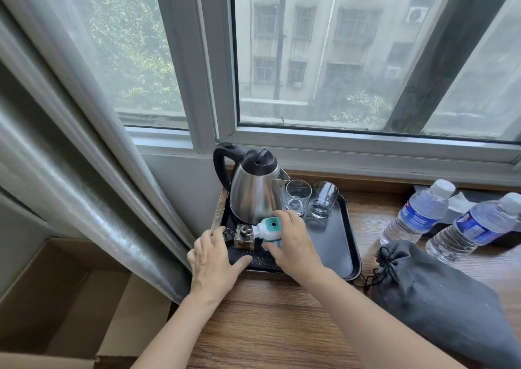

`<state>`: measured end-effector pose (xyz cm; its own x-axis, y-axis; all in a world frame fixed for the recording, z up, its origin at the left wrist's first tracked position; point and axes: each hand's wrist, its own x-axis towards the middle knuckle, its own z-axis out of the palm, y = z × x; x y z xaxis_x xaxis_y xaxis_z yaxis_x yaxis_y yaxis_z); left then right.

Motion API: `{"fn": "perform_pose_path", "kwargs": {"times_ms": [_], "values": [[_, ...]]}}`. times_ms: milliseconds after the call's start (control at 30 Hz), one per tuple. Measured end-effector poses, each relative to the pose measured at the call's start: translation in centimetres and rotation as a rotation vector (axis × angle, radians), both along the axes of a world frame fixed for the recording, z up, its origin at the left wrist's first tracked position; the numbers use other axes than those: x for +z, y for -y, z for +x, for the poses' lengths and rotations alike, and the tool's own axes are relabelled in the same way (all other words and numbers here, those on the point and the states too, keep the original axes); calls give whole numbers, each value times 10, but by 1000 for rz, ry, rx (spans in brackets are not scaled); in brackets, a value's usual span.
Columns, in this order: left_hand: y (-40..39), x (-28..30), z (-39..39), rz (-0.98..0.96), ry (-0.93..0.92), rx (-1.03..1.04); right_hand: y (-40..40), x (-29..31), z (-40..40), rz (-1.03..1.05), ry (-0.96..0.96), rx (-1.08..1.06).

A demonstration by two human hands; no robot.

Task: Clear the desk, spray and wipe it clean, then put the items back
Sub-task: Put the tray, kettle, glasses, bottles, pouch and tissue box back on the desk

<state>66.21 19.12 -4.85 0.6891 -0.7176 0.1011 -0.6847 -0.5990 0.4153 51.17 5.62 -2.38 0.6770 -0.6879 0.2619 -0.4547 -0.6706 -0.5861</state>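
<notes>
Crowding your work area, a grey curtain (84, 171) hangs just left of the black tray (335, 244), and a dark drawstring bag (439, 292) lies on the wooden desk (267, 326) close to the tray's right edge. Beyond the bag, two water bottles (417, 213) lean near a dark tissue box (462, 202) under the window. On the tray, a steel kettle (253, 191) stands at the back left with two clear glasses (310, 199) just beside it; whether the glasses hold anything is hard to tell. Your right hand (293, 242) grasps a small white and teal plug-in device (267, 227), tilted on its side against a little square glass bottle (244, 236) at the tray's front left. Your left hand (214, 258) rests with relaxed fingers on the tray's front corner, its thumb touching a dark remote (253, 258). An open cardboard box (70, 298) sits below the desk to your left.
</notes>
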Motion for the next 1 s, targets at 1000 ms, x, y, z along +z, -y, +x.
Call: {"fn": "perform_pose_path", "kwargs": {"times_ms": [1000], "values": [[94, 52, -60, -381, 417, -575, 155, 14, -29, 971, 4, -639]]}}
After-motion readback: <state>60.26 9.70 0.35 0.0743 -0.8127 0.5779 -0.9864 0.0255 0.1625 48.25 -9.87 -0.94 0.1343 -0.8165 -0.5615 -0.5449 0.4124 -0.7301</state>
